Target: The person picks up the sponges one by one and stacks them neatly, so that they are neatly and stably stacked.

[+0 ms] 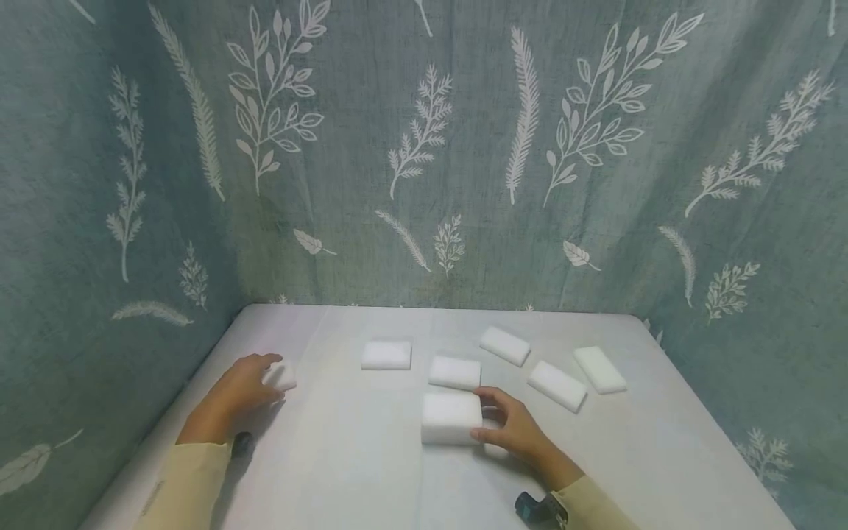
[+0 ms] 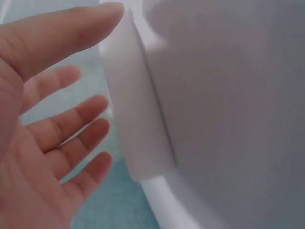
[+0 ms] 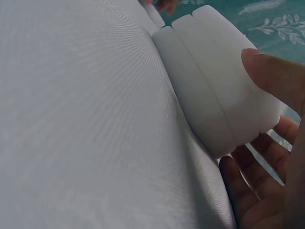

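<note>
Holding in the right hand (image 1: 520, 429) a stack of white blocks (image 1: 452, 411): smooth, matte, round-edged, seamed between layers; thumb (image 3: 274, 74) and fingers (image 3: 236, 179) clasping it, moderately spread. Just beyond, at 12 o'clock, another block (image 1: 454, 373). Towards 10, well apart, left hand (image 1: 240, 389) loose-fingered around a small block (image 1: 285, 377); contact unclear. Between 1 and 3, three more blocks (image 1: 599, 370) on white table (image 1: 344, 456).
</note>
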Demonstrator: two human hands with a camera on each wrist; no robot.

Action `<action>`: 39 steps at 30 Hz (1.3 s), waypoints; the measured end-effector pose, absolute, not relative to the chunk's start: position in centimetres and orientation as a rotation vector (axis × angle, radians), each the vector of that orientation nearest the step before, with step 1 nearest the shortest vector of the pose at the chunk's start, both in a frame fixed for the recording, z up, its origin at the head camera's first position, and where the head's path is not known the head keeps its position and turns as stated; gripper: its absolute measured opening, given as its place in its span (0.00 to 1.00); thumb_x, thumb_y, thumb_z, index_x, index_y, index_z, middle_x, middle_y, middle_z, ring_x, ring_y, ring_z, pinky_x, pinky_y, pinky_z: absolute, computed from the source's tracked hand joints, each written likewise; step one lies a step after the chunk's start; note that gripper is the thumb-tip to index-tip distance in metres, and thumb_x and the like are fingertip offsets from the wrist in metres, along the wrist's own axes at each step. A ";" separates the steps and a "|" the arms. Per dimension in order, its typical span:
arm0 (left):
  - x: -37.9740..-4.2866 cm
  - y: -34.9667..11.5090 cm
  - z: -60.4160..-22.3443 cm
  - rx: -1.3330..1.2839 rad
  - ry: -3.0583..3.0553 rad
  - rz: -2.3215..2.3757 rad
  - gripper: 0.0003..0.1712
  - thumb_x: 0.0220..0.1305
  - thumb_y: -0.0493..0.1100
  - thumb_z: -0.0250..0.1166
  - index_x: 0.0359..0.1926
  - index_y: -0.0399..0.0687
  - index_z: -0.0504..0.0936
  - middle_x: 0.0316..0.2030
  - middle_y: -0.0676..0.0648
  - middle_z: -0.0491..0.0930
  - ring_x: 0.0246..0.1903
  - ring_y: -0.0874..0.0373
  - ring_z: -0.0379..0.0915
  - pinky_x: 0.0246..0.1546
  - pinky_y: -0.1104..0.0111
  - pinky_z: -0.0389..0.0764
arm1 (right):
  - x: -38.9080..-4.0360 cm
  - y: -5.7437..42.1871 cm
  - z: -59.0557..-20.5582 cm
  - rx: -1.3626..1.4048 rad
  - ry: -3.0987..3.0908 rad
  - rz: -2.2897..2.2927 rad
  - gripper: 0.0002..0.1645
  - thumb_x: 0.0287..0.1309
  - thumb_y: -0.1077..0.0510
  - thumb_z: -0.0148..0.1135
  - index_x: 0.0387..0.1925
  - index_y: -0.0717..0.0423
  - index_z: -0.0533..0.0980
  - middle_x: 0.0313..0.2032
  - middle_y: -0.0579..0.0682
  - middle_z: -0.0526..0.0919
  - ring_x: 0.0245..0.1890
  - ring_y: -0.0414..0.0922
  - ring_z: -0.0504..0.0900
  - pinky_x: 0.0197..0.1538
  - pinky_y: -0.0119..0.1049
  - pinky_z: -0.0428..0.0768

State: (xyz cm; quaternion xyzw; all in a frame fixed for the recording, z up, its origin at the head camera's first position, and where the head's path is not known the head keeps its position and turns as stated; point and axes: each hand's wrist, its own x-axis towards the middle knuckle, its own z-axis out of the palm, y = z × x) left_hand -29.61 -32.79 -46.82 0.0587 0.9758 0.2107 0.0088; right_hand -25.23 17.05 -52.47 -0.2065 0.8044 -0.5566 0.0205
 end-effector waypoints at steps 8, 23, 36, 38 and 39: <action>-29.3 -34.0 -46.9 0.078 3.001 0.711 0.42 0.48 0.42 0.76 0.60 0.25 0.69 0.53 0.24 0.69 0.49 0.33 0.68 0.51 0.39 0.69 | -23.4 16.4 -49.2 -0.650 2.486 -1.687 0.42 0.48 0.61 0.75 0.62 0.69 0.67 0.57 0.62 0.75 0.57 0.60 0.74 0.61 0.52 0.71; -30.0 -35.0 -47.4 -0.019 2.967 0.723 0.37 0.49 0.40 0.76 0.57 0.28 0.71 0.57 0.23 0.68 0.52 0.30 0.67 0.51 0.38 0.70 | -25.4 17.2 -52.7 -0.632 2.496 -1.711 0.44 0.45 0.56 0.78 0.63 0.61 0.68 0.57 0.56 0.76 0.56 0.54 0.76 0.60 0.45 0.73; -29.8 -34.3 -47.7 0.101 3.034 0.746 0.36 0.48 0.42 0.77 0.56 0.29 0.74 0.56 0.25 0.71 0.53 0.31 0.67 0.52 0.39 0.68 | -25.3 17.2 -52.5 -0.654 2.507 -1.708 0.45 0.45 0.52 0.77 0.64 0.62 0.68 0.56 0.55 0.77 0.56 0.54 0.76 0.60 0.44 0.73; -29.8 -33.9 -47.6 0.107 3.029 0.755 0.36 0.48 0.43 0.77 0.56 0.31 0.74 0.56 0.26 0.71 0.53 0.32 0.67 0.53 0.39 0.68 | -25.3 17.2 -52.5 -0.650 2.500 -1.716 0.45 0.45 0.53 0.78 0.63 0.61 0.68 0.56 0.55 0.77 0.56 0.54 0.76 0.60 0.44 0.73; -29.8 -33.7 -47.5 0.118 3.027 0.763 0.36 0.48 0.43 0.77 0.56 0.31 0.74 0.56 0.27 0.71 0.53 0.32 0.67 0.53 0.39 0.68 | -25.3 17.2 -52.5 -0.644 2.497 -1.719 0.45 0.44 0.53 0.78 0.63 0.61 0.68 0.56 0.55 0.77 0.56 0.54 0.76 0.60 0.44 0.73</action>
